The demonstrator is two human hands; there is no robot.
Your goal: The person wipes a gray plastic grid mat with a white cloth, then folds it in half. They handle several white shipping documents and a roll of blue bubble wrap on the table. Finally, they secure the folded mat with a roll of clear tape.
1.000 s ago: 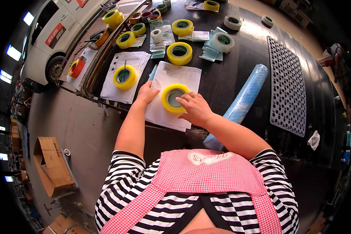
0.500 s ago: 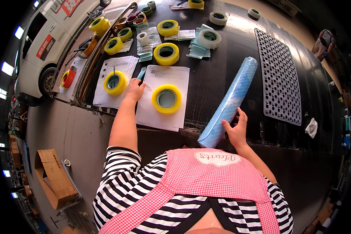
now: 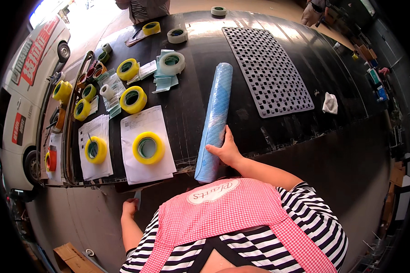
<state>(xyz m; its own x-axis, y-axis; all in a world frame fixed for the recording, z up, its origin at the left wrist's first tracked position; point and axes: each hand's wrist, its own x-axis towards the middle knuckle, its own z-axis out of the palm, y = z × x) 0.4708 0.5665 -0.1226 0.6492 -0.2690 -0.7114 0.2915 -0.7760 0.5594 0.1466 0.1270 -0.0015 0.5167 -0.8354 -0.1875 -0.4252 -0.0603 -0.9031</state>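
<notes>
My right hand (image 3: 228,150) is wrapped round the lower part of a rolled mat (image 3: 217,109) in clear plastic, blue with a quilted pattern. The thumb lies across its side and the fingertips reach behind it. The mat lies on the black table, its near end at the front edge. Low at the left, my left hand (image 3: 129,207) is closed on a small, flat, light-blue piece (image 3: 138,196), just in front of the table edge. Beyond that hand a yellow tape roll (image 3: 148,148) rests on printed sheets (image 3: 143,119).
Another tape roll (image 3: 95,150) sits on a paper stack (image 3: 103,129). Several more tape rolls and teal packets (image 3: 164,83) stand farther back. A grey perforated mat (image 3: 269,73) and a crumpled white cloth (image 3: 330,103) lie at the right. A person (image 3: 148,10) stands across the table.
My view has swung to the right. My left hand has drawn back from the papers to below the table edge with the light-blue piece. My right hand has closed round the rolled mat.
</notes>
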